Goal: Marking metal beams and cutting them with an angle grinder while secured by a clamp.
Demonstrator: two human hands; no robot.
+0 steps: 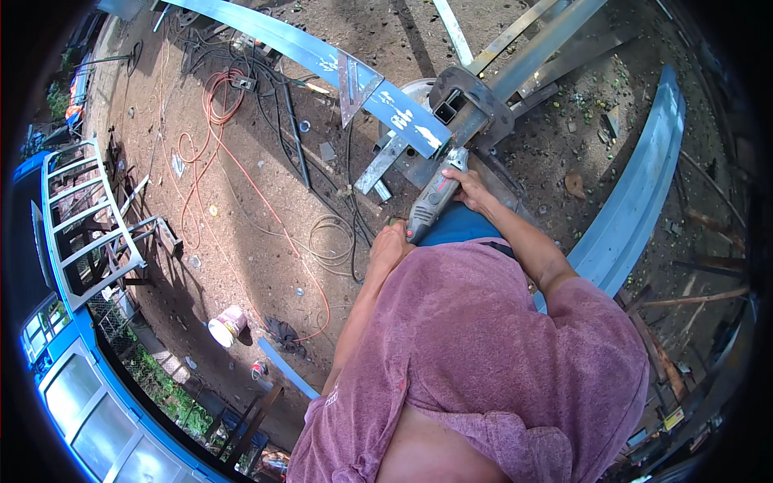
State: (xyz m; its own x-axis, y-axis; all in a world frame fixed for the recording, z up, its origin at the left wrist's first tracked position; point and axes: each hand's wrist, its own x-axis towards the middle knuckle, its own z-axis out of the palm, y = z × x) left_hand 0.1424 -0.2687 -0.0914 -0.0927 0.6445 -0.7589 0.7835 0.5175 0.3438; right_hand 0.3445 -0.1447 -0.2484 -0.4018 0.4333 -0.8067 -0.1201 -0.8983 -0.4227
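A grey angle grinder (431,201) is held in both hands in front of my body. My right hand (472,190) wraps round its front part, close to the head. At the rear end of the body, my left hand (390,243) is closed on it, its fingers partly hidden. The grinder's head meets the near end of a long blue-grey metal strip (322,60), which runs to the far left; the disc cannot be made out. Across the strip lies a triangular metal plate (355,85). Bare white patches mark the strip's near end.
Beyond the grinder stands a round metal stand (475,97) with steel bars across it. A curved metal channel (632,193) lies at right. Orange hose (213,105) and black cables trail over the dirt at left. A white bucket (228,325) and a ladder-like frame (88,225) are farther left.
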